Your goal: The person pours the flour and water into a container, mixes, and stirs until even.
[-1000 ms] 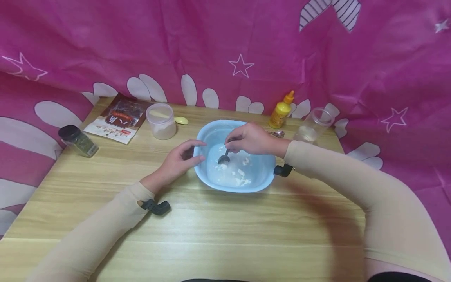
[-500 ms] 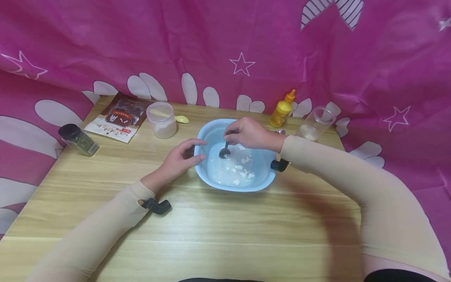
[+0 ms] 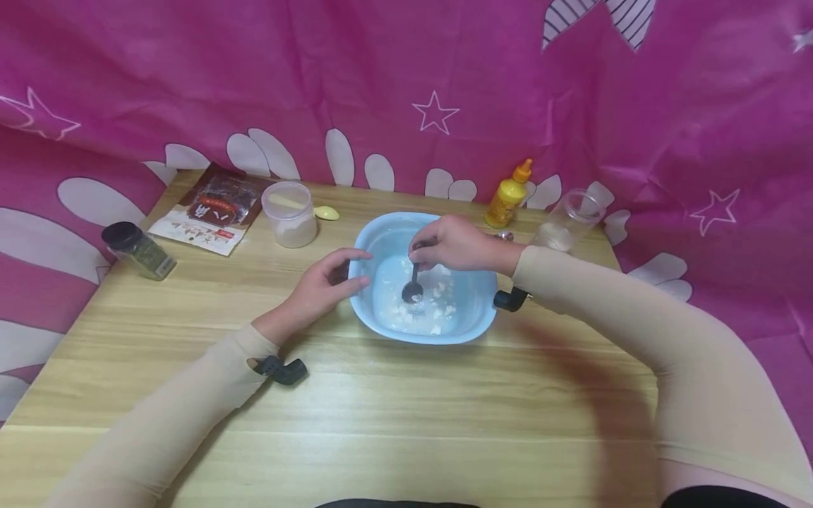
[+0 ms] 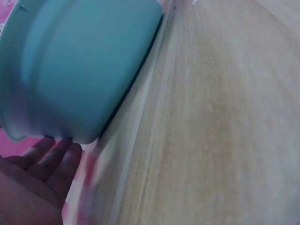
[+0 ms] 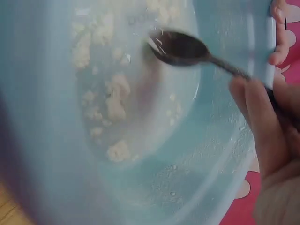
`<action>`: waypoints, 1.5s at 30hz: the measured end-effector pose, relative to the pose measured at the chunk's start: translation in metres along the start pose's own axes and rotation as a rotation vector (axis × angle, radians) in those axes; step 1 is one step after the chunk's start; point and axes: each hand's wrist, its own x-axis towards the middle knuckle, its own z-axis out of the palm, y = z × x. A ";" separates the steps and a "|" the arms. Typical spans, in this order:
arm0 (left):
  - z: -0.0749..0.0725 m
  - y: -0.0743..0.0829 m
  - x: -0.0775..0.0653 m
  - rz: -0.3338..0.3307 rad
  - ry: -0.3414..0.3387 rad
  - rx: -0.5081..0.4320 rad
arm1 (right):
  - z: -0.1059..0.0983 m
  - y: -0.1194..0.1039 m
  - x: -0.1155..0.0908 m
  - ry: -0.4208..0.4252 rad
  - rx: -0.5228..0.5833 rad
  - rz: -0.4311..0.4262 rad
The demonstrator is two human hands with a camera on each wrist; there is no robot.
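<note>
A light blue plastic basin (image 3: 422, 337) stands on the table, with cloudy liquid and white lumps (image 5: 117, 101) inside. My right hand (image 3: 454, 245) is over the basin and pinches the handle of a small dark metal spoon (image 3: 413, 291). In the right wrist view the spoon's bowl (image 5: 180, 48) is low over the lumps, slightly blurred. My left hand (image 3: 320, 286) holds the basin's left side; thumb and forefinger reach the rim, and the other fingers (image 4: 54, 161) touch the outer wall in the left wrist view.
Behind on the left are a dark-lidded jar (image 3: 140, 250), a brown and white packet (image 3: 212, 209), a clear tub of white powder (image 3: 290, 215) and a yellow spoon (image 3: 327, 212). Back right stand a yellow squeeze bottle (image 3: 507, 197) and a clear cup (image 3: 569, 221). A pink curtain (image 3: 381, 70) hangs behind.
The spoon in my right hand has shifted slightly within the basin, toward the right and nearer me. White lumps have moved about in the liquid. My left hand stays at the rim.
</note>
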 end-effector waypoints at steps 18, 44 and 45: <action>0.000 0.001 0.001 0.000 -0.012 -0.018 | 0.002 0.004 -0.001 0.092 0.059 0.039; 0.002 0.001 -0.001 -0.006 -0.008 -0.007 | -0.001 -0.006 0.022 0.097 -0.107 -0.018; 0.001 0.002 -0.001 -0.007 -0.012 -0.005 | -0.004 -0.003 0.022 0.115 -0.126 -0.010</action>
